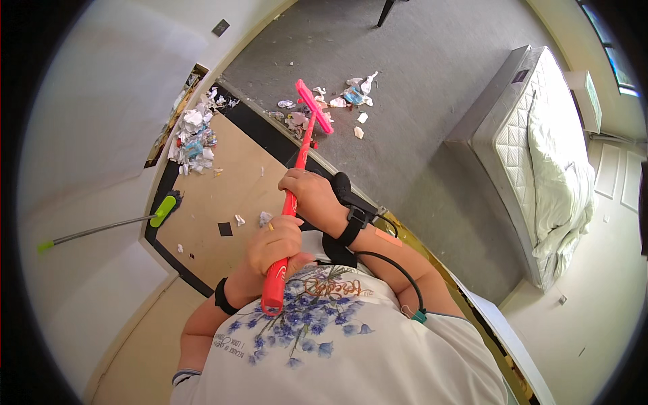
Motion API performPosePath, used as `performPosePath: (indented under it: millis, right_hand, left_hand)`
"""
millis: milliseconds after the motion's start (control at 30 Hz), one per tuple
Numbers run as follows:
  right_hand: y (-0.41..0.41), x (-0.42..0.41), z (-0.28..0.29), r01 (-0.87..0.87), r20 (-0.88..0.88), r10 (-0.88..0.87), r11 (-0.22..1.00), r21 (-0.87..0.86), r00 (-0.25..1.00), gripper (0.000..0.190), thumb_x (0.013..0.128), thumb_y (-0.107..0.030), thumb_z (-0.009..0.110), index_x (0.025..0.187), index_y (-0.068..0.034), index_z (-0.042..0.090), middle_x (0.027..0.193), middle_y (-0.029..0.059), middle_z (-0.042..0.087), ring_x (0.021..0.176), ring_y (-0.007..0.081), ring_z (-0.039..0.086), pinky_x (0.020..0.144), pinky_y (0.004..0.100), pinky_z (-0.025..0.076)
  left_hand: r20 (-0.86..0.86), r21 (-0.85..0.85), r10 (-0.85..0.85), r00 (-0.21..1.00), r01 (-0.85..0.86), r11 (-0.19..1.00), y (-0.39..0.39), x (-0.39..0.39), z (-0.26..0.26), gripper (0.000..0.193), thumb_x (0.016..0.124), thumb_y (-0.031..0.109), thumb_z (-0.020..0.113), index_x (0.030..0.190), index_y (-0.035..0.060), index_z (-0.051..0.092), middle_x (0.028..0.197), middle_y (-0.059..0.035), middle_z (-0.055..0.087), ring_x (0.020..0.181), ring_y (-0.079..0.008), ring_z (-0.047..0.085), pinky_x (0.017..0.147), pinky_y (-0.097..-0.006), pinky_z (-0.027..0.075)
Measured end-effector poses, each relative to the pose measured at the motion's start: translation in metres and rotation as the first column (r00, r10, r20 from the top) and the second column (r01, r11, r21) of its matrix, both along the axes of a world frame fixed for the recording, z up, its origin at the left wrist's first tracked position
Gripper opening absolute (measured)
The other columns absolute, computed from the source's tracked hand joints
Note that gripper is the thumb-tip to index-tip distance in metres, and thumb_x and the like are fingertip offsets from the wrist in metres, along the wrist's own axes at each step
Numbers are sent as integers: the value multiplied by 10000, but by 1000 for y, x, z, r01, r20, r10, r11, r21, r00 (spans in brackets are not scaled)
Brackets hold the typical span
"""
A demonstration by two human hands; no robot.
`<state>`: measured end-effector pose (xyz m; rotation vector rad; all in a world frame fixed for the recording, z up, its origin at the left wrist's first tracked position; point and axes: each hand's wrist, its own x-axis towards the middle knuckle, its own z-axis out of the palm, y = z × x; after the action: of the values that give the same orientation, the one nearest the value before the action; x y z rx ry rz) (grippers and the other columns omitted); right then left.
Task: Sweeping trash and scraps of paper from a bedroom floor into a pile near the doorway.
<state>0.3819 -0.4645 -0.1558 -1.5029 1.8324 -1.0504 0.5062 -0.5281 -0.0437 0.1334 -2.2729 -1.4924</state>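
A red broom handle (302, 152) runs from my chest out to a pink broom head (314, 106) on the grey floor. My left hand (273, 243) is wrapped round the handle near its looped top end. Further down the handle, my right hand (316, 200) grips it, with a black strap and a cable at the wrist. Crumpled paper and wrappers (298, 121) lie against the broom head. Just beyond it are a blue-and-white wrapper (353, 96) and white scraps (359, 132). The bristles are mostly hidden.
A heap of crumpled paper and packaging (195, 136) lies by the left wall on the beige floor, beyond a black threshold strip (263, 134). A green-headed broom (163, 211) leans at the left wall. On the right stands a mattress (511, 147) with a pale quilt (557, 187).
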Motion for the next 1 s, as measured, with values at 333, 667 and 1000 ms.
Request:
performPosePath:
  millis: [333,667,1000]
  right_hand:
    - [34,7,-6,83,-77,-71,982,169,994,72,694,-58,629,765,-66,624,723,103,592,752,301,613,629,403,493]
    - [25,-6,-28,94,-145,-56,958,270,988,50,723,-94,632,767,-72,618,740,114,603,730,305,619,594,408,487]
    - [-19,-2,1,-95,11,95,995,-8,995,238,666,12,641,887,-70,613,886,86,609,846,318,609,710,399,494]
  left_hand:
    - [41,330,44,998,-55,943,-2,8,-15,148,823,27,661,754,3,532,736,-86,545,724,-258,557,821,-405,488]
    - [149,362,101,984,-150,920,-7,-3,-33,95,840,5,632,799,-7,548,779,-91,586,807,-254,607,800,-346,484]
    - [-23,-47,143,989,-144,988,3,2,3,222,770,63,719,725,15,508,700,-100,527,686,-271,538,778,-427,497]
